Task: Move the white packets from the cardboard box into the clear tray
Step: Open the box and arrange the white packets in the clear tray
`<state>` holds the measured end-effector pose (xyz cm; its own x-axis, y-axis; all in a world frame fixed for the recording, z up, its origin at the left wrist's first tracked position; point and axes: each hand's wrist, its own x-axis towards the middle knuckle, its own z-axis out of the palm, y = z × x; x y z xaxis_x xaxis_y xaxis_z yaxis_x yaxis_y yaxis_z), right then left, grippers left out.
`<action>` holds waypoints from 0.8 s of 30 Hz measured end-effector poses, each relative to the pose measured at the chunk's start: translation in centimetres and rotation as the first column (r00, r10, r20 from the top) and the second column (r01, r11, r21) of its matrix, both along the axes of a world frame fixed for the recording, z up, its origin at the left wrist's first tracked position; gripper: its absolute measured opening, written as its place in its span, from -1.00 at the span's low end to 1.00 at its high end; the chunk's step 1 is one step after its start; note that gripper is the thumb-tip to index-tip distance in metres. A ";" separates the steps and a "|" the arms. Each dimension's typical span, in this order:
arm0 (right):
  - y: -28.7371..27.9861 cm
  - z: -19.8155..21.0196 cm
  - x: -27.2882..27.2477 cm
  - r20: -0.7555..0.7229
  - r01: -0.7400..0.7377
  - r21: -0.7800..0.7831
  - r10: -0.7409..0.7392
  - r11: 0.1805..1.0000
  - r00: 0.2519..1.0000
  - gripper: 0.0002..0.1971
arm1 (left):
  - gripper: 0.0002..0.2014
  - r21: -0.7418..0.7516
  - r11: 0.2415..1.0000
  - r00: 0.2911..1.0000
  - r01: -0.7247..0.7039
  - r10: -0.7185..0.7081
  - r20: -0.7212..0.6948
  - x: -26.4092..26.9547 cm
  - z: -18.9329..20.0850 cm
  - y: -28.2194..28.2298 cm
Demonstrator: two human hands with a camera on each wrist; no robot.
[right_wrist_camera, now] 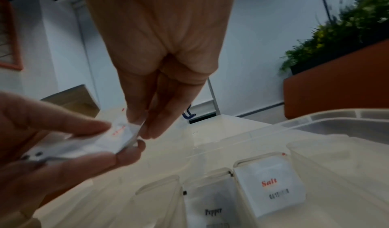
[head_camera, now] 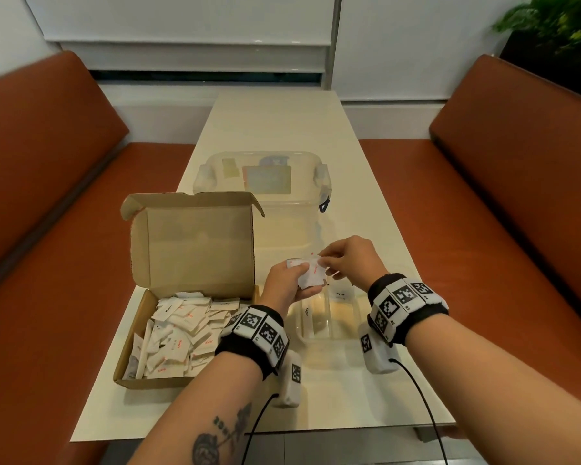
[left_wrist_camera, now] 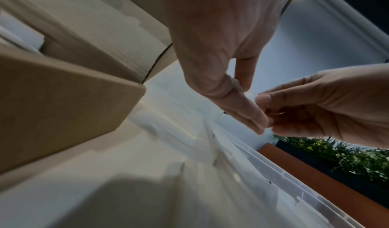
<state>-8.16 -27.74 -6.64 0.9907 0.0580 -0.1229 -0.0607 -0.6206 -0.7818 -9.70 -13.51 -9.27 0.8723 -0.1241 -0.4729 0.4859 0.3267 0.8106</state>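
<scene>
Several white packets (head_camera: pixel 311 274) sit bunched in my left hand (head_camera: pixel 284 285) above the clear tray (head_camera: pixel 329 317); my right hand (head_camera: pixel 349 260) pinches 1 by its edge. They look light, limp, slippery, best pinched at a corner. More fill the cardboard box (head_camera: pixel 182 333).

Count on table (head_camera: pixel 282 122): one cardboard box (head_camera: pixel 195 250), lid up, holding a loose heap of white packets (head_camera: pixel 182 333), too many and too overlapped to count; one clear tray (head_camera: pixel 329 317) with three labelled compartments visible, "Sugar", "Pepper", "Salt"; one clear lidded tub (head_camera: pixel 262 182). Two hands in view, left hand (head_camera: pixel 282 283) and right hand (head_camera: pixel 349 260), sharing a small bunch of packets (head_camera: pixel 311 273), number not resolvable. Two orange benches (head_camera: pixel 517 196), one plant (head_camera: pixel 557 25).
</scene>
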 end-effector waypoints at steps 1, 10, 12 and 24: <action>-0.2 0.0 0.0 0.004 0.020 0.022 -0.020 1.000 1.000 -0.86 | -0.84 0.011 1.000 1.000 -0.008 0.008 0.001 0.0 0.0 -0.1; -1.6 0.6 -0.3 -0.020 -0.049 -0.016 0.048 0.999 0.999 -0.88 | -0.82 0.163 0.987 0.997 -0.017 0.004 0.081 -0.1 -0.1 -0.4; -1.5 0.9 -0.3 -0.009 -0.081 -0.046 0.081 0.996 0.997 -0.89 | -0.77 0.201 0.979 0.990 0.035 -0.061 0.128 -0.4 -0.2 -0.7; -3.0 0.5 -0.1 -0.026 -0.010 -0.176 0.005 0.984 1.000 -0.92 | -0.77 0.212 0.976 0.984 -0.040 0.002 0.179 -0.9 -0.9 -0.9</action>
<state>-8.22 -30.76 -6.13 0.9868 0.0405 -0.1566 -0.0738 -0.7490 -0.6585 -10.60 -14.39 -10.21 0.9456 -0.0175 -0.3248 0.3238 0.1449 0.9349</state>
